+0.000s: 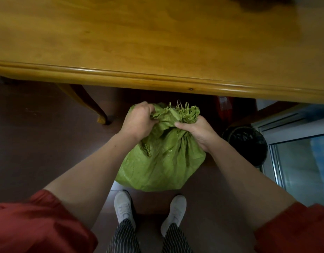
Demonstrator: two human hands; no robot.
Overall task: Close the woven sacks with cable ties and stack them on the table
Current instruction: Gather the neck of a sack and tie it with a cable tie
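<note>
Early going, by the look of it. Found the green woven sack [157, 161] down on the floor [39, 143], between the shoes [123, 205] and the near edge of the table [139, 42], not up on it. Gripped the mouth with both hands: left hand [137, 121] curled round a bunch of the rim on the left side, right hand [196, 132] clenched tight round the gathered neck. Bunched most of the opening into pleats, yet left it loose and ragged between the two fists, so not fully cinched. Spotted no cable tie anywhere, neither on the neck nor in either hand, and so judged the tying step not yet done. Left to do, then: finish the gather, fit and pull a tie, hoist onto the table. Saw only this one sack; could not tell about any others.

As for looks: bright green, shiny plastic weave, crinkled all over, bulging round and full below the neck. Frayed along the top edge, with loose strands sticking up in loops and threads. Showed a frayed strip hanging down the left flank too.
</note>
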